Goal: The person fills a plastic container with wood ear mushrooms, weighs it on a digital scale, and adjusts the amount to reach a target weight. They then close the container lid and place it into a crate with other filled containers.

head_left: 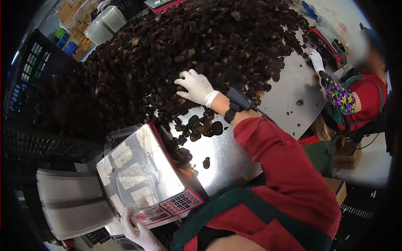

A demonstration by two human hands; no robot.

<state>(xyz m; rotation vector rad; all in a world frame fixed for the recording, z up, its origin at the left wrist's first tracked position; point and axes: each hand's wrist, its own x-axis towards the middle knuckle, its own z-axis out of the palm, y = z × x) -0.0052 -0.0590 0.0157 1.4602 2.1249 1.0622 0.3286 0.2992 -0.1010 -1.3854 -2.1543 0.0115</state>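
Observation:
My right hand point(196, 87), in a white glove, reaches onto the near side of a big heap of dark brown, wrinkled wood ear mushrooms point(167, 46). Its fingers are apart and slightly curled over the heap, with nothing seen in them. Down at the lower left, my gloved left hand point(136, 230) pinches the near edge of a clear plastic clamshell box point(130, 178). That box lies opened out over the plate of a red and white digital scale point(167, 180). Loose mushrooms point(197, 126) lie on the metal table point(217, 154) between the scale and my right arm.
Nested clear boxes point(73, 205) stand left of the scale, with more stacked boxes point(104, 25) at the back. Black crates point(31, 71) border the heap's left side. At the right, a co-worker's gloved hand point(316, 60) is near another red scale point(331, 48).

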